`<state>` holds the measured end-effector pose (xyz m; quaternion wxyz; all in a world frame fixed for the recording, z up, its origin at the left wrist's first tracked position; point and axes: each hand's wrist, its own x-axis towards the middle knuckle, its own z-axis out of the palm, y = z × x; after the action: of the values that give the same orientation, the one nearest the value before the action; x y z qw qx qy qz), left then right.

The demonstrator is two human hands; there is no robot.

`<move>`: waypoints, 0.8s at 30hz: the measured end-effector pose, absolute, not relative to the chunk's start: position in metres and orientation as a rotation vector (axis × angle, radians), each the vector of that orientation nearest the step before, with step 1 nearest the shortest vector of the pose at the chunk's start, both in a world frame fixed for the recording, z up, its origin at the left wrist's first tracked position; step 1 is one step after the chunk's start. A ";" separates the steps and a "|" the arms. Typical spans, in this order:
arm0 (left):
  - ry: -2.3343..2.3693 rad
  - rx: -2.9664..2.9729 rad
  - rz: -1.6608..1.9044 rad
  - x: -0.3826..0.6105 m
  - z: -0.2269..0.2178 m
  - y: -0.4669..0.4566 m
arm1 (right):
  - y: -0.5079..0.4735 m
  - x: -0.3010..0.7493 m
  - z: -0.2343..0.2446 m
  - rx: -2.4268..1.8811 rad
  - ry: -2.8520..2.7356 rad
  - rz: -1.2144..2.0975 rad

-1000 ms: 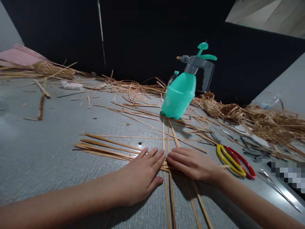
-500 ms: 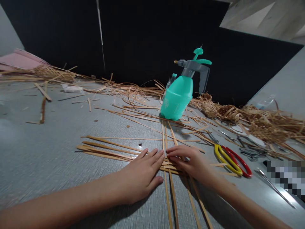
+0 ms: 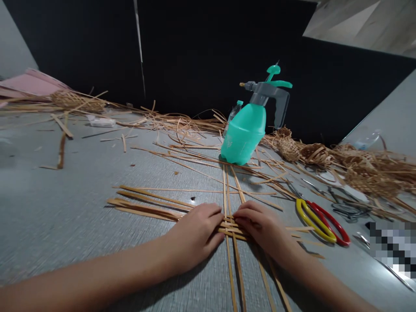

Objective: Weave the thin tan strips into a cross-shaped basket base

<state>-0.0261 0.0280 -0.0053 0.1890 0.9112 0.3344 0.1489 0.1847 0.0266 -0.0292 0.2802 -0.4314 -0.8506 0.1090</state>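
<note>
Thin bamboo strips [image 3: 232, 227] lie crossed on the grey table [image 3: 65, 216], some running left to right and some toward me. My left hand [image 3: 195, 236] rests on the crossing from the left, its fingers curled down onto the strips. My right hand [image 3: 263, 227] presses on the same crossing from the right, fingertips bent and pinched on the strips. The two hands nearly touch over the woven middle.
A teal pump spray bottle [image 3: 245, 130] stands just behind the strips. Scissors with yellow and red handles [image 3: 320, 219] lie to the right, beside more metal tools [image 3: 347, 210]. Loose straw and small woven pieces [image 3: 292, 147] pile along the table's back edge.
Both hands went from lying flat with fingers stretched out to curled, fingertips pressing on the crossed strips. The right hand drew in first, then the left.
</note>
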 end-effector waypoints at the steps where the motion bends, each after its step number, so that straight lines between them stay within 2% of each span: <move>1: 0.935 2.552 0.451 -0.026 -0.006 0.030 | 0.026 0.184 -0.029 -1.149 -2.297 0.283; 7: 0.904 2.553 0.475 -0.026 -0.007 0.033 | 0.026 0.175 -0.010 -0.969 -2.544 0.254; 13: 1.156 2.661 0.252 -0.031 -0.012 0.035 | 0.033 0.170 0.000 -0.904 -2.731 0.227; 24: 1.287 2.707 -0.063 -0.030 -0.005 0.035 | 0.047 0.164 0.003 -0.759 -2.986 -0.071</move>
<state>-0.0303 0.0355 -0.0051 0.0717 0.9005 0.4283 -0.0208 0.1644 0.0466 0.0026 0.0298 -0.2460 -0.9685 -0.0230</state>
